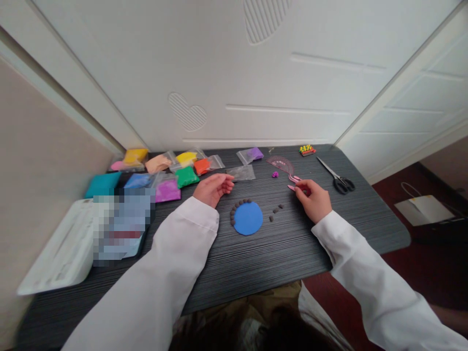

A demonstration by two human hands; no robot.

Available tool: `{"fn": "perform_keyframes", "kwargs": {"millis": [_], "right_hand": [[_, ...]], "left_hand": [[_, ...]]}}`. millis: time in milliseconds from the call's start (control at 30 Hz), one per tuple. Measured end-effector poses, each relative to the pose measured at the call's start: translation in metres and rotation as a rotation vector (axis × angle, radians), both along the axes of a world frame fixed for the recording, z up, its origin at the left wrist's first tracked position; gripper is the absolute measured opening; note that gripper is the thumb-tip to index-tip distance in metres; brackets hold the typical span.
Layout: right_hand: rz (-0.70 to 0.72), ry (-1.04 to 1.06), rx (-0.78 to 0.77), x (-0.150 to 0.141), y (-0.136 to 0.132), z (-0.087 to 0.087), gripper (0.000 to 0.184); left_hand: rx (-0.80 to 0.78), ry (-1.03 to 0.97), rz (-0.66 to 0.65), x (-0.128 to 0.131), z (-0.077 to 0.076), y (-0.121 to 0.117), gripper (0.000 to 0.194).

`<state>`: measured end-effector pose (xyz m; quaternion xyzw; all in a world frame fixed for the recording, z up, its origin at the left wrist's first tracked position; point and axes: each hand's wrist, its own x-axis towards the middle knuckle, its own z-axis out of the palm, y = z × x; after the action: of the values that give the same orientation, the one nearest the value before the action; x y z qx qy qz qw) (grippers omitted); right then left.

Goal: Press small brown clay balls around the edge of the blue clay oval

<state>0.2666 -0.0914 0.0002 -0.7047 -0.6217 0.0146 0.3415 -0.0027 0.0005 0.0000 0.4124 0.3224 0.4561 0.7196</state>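
Observation:
A flat blue clay disc point(248, 219) lies on the dark table, with several small dark clay balls point(233, 214) set along its upper left edge. To its right, a few loose dark clay pieces point(276, 211) rest on the tabletop. My left hand point(215, 189) hovers up and left of the disc, fingers curled together; whatever they may hold is hidden. On the right, my right hand point(313, 199) is closed around a slim pink tool point(291, 187), its tip pointing left past the thumb. A pink protractor point(281, 164) lies just beyond that hand.
Bagged clay, including a green pack point(186, 176) and a purple pack point(168, 191), spreads across the back left. A white tray point(62, 253) sits far left. Black scissors point(342, 185) lie at right. A magenta lump point(275, 174) and a colourful small piece point(307, 150) are behind.

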Motion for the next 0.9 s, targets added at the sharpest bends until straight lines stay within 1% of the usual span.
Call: {"fn": "perform_keyframes", "kwargs": {"millis": [100, 200, 300, 400, 500, 600, 667, 733, 800, 900], "right_hand": [[0.030, 0.031, 0.038, -0.002, 0.007, 0.016, 0.017], [0.100, 0.083, 0.095, -0.011, 0.022, 0.033, 0.017], [0.166, 0.150, 0.115, -0.022, 0.037, 0.040, 0.022], [0.214, 0.215, 0.109, -0.029, 0.045, 0.033, 0.028], [0.250, 0.260, 0.087, -0.029, 0.046, 0.021, 0.025], [0.190, 0.320, 0.061, -0.027, 0.045, 0.014, 0.023], [0.127, 0.344, 0.057, -0.027, 0.045, 0.013, 0.025], [0.102, 0.382, 0.053, -0.028, 0.046, 0.014, 0.027], [0.105, 0.432, 0.050, -0.030, 0.047, 0.015, 0.026], [0.122, 0.476, 0.077, -0.030, 0.049, 0.014, 0.027]], "left_hand": [[-0.018, -0.010, -0.009, -0.001, 0.000, 0.000, 0.019], [-0.024, -0.017, -0.009, -0.002, 0.000, -0.001, 0.018], [-0.021, -0.015, 0.003, -0.002, -0.001, -0.001, 0.017], [-0.025, -0.008, 0.006, -0.003, -0.001, -0.001, 0.018], [-0.032, 0.004, 0.010, -0.003, 0.000, -0.001, 0.019], [-0.034, 0.025, 0.004, -0.003, 0.001, -0.001, 0.020], [-0.026, 0.049, 0.003, -0.003, 0.002, -0.002, 0.020], [-0.007, 0.081, 0.008, -0.002, 0.001, -0.003, 0.021], [0.042, 0.116, 0.025, -0.001, -0.001, -0.004, 0.024], [0.198, 0.219, 0.064, 0.000, -0.005, -0.006, 0.036]]}}
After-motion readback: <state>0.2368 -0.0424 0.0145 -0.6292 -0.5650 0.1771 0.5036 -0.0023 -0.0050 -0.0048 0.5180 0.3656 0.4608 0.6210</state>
